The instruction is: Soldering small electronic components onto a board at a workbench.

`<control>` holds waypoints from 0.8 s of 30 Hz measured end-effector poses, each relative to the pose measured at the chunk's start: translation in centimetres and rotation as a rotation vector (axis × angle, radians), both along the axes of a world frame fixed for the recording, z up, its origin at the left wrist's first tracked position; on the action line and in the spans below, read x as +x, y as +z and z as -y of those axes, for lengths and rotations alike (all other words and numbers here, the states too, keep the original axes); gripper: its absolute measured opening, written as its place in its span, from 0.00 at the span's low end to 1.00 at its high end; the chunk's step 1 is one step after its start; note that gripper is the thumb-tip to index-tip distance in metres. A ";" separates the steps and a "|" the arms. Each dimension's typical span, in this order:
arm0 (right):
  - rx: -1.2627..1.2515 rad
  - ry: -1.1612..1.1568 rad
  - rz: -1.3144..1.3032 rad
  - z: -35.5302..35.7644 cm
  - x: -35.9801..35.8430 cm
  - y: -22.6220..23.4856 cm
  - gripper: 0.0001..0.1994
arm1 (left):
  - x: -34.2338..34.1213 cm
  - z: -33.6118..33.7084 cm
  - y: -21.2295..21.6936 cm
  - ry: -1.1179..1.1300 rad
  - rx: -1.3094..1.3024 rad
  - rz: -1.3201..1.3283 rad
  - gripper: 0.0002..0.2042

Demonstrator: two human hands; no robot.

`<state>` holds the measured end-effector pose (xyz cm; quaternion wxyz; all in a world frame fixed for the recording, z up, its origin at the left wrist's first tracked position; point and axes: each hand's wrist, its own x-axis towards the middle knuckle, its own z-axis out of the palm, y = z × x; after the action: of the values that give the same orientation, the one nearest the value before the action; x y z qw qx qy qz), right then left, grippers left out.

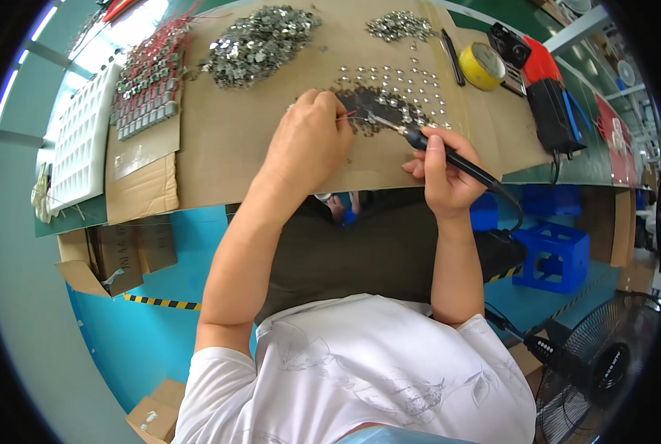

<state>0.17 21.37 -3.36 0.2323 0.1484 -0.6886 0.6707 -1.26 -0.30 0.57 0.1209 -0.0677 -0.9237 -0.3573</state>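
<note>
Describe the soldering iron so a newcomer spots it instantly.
Start at the brown-covered workbench and find the person's right hand at its near side. The soldering iron is the slim black-handled tool in that hand, pointing toward the left hand. Unlike the black pen farther back, it has a metal tip and trailing black cable.
</note>
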 end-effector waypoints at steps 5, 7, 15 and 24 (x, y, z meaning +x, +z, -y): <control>0.045 -0.009 -0.023 -0.1 0.1 0.3 0.04 | 0.0 0.1 -0.2 -0.040 -0.024 -0.031 0.06; 0.052 -0.010 -0.013 -0.1 0.2 0.4 0.04 | 0.0 0.0 -0.4 -0.045 -0.056 -0.071 0.05; 0.106 -0.009 -0.013 -0.1 0.1 0.7 0.04 | -0.1 0.1 -0.2 -0.080 -0.037 -0.033 0.06; 0.116 -0.006 -0.018 -0.2 0.0 0.6 0.05 | -0.1 -0.2 -0.1 -0.063 -0.083 0.002 0.06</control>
<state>0.15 21.57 -2.79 0.2314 0.1658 -0.7246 0.6276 -1.39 -0.06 0.44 0.1056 -0.1015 -0.9352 -0.3223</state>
